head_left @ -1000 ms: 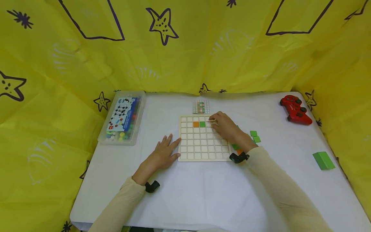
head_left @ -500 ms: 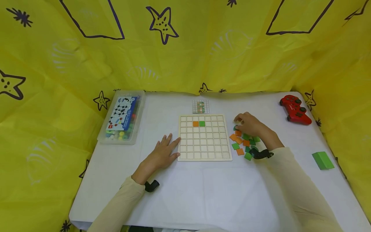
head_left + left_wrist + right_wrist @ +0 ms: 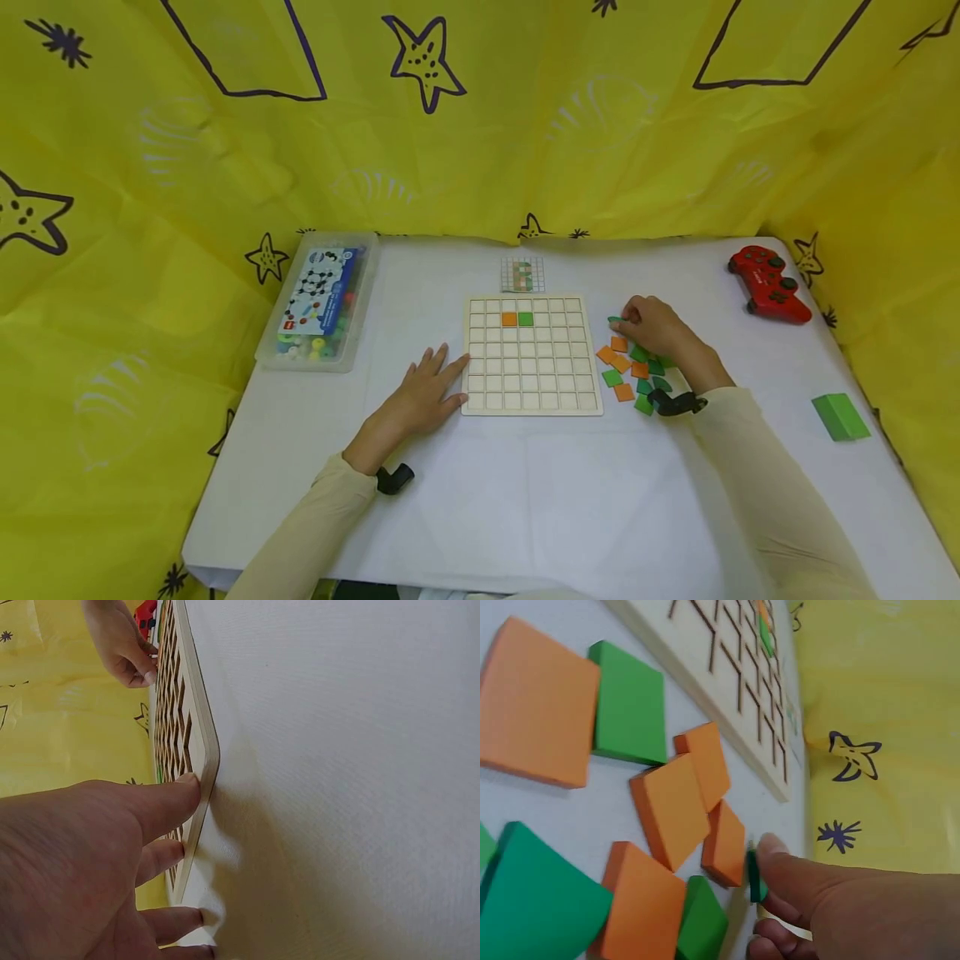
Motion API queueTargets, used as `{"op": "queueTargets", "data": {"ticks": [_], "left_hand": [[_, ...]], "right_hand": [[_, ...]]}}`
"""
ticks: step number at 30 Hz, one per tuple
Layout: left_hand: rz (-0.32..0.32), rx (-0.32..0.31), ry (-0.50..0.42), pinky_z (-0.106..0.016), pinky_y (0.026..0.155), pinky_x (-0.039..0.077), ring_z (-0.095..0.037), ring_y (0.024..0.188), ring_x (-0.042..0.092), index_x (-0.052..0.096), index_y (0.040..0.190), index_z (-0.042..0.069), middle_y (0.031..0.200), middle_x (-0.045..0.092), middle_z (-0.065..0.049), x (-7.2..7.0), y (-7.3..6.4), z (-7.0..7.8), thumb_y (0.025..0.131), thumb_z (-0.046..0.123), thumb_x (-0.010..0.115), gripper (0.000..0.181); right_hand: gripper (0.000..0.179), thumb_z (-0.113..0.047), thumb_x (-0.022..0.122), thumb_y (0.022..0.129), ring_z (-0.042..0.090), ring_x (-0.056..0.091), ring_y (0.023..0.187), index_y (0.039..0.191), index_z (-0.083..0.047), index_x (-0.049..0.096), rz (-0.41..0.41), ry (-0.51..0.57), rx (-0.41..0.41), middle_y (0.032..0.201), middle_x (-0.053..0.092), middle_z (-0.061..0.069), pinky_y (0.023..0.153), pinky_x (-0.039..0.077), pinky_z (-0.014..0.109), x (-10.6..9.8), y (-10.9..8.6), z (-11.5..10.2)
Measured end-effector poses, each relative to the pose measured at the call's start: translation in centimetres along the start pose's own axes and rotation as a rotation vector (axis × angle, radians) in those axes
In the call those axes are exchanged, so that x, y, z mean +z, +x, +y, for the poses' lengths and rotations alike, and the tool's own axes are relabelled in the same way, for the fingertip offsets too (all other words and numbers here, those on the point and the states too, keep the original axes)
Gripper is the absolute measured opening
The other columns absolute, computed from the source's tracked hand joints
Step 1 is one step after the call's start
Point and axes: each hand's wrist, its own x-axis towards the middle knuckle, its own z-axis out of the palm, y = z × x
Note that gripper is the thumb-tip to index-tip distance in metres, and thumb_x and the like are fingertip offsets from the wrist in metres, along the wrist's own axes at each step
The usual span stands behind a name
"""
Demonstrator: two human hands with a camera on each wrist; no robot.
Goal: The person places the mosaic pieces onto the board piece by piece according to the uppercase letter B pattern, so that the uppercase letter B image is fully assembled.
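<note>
My left hand (image 3: pixel 426 396) lies with spread fingers at the left edge of the wooden grid board (image 3: pixel 532 383). In the left wrist view its thumb (image 3: pixel 169 802) rests on the board's rim. One orange tile (image 3: pixel 509 319) and one green tile (image 3: pixel 526 319) sit side by side in the board's second row. To the right of the board, my right hand (image 3: pixel 660 329) pinches a dark green piece (image 3: pixel 755 877) between thumb and fingers, just above the loose tiles. Its full outline is partly hidden by the thumb.
Several loose orange and green tiles (image 3: pixel 624 392) lie right of the board. A small patterned card (image 3: pixel 522 274) is behind it. A clear plastic box (image 3: pixel 318 300) stands at the left. A red game controller (image 3: pixel 768 285) and a green block (image 3: pixel 840 417) are on the right.
My right hand has moved from over the board's upper right to the loose tiles and now pinches a dark green piece there. The left hand has stayed put.
</note>
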Motion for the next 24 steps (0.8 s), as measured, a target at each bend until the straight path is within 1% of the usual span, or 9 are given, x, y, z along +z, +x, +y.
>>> {"op": "queueTargets", "data": {"ticks": [1,3,5,8,10,15,20,24], "left_hand": [[-0.001,-0.001,-0.001,-0.069,0.126,0.016,-0.049,0.161,0.010,0.033,0.167,0.017,0.174,0.014,-0.025,0.0,0.0,0.0,0.109,0.038,0.058,0.067],[-0.002,-0.002,-0.003,-0.069,0.126,0.015,-0.049,0.161,0.010,0.033,0.167,0.017,0.174,0.014,-0.025,0.0,0.0,0.1,0.109,0.038,0.058,0.067],[-0.006,-0.006,-0.002,-0.068,0.126,0.015,-0.048,0.161,0.010,0.032,0.168,0.017,0.174,0.013,-0.025,0.0,0.0,0.1,0.109,0.039,0.058,0.068],[-0.008,-0.010,-0.003,-0.068,0.127,0.015,-0.048,0.161,0.009,0.032,0.168,0.018,0.174,0.013,-0.024,0.0,0.0,0.1,0.109,0.039,0.058,0.068],[-0.007,-0.011,-0.006,-0.068,0.127,0.015,-0.048,0.161,0.009,0.032,0.168,0.018,0.175,0.013,-0.024,0.0,0.0,0.1,0.109,0.038,0.058,0.067],[-0.005,-0.010,-0.010,-0.068,0.126,0.015,-0.048,0.161,0.009,0.032,0.168,0.018,0.174,0.013,-0.024,0.0,0.0,0.1,0.109,0.038,0.058,0.067],[-0.006,-0.012,-0.008,-0.068,0.126,0.015,-0.048,0.161,0.009,0.032,0.168,0.018,0.174,0.013,-0.025,-0.1,-0.1,0.1,0.109,0.038,0.058,0.067],[-0.004,-0.009,-0.004,-0.068,0.127,0.015,-0.047,0.161,0.010,0.032,0.168,0.018,0.174,0.013,-0.024,0.0,0.0,0.1,0.109,0.038,0.058,0.067]], "right_hand": [[0.032,-0.023,0.063,0.107,0.036,0.051,0.097,0.115,0.007,0.059,0.007,0.000,0.005,0.106,0.054,0.023,0.084,0.044,0.045,0.1,0.0,0.0],[0.035,-0.025,0.063,0.107,0.037,0.051,0.099,0.119,0.008,0.059,0.010,0.008,0.010,0.109,0.054,0.023,0.086,0.046,0.047,0.1,-0.1,-0.1],[0.037,-0.023,0.062,0.108,0.040,0.052,0.106,0.127,0.009,0.058,0.000,0.021,0.001,0.117,0.054,0.026,0.095,0.047,0.053,0.2,-0.2,-0.3],[0.040,-0.016,0.060,0.108,0.044,0.051,0.119,0.138,0.009,0.053,-0.020,0.037,-0.018,0.131,0.050,0.031,0.109,0.043,0.061,0.2,-0.4,-0.6],[0.038,-0.012,0.058,0.108,0.046,0.050,0.123,0.139,0.009,0.053,-0.023,0.043,-0.024,0.134,0.048,0.031,0.113,0.041,0.062,0.2,-0.5,-0.6],[0.034,-0.007,0.056,0.108,0.046,0.053,0.120,0.137,0.011,0.055,0.031,0.050,-0.044,0.129,0.051,0.031,0.110,0.044,0.061,0.9,-0.3,-0.5],[0.033,-0.007,0.057,0.109,0.046,0.055,0.118,0.135,0.013,0.056,0.081,0.057,-0.065,0.127,0.053,0.032,0.107,0.047,0.060,1.7,0.1,-0.6],[0.033,-0.008,0.055,0.110,0.046,0.055,0.117,0.134,0.014,0.055,0.102,0.056,-0.061,0.127,0.053,0.033,0.107,0.047,0.059,2.0,0.4,-0.9]]}}
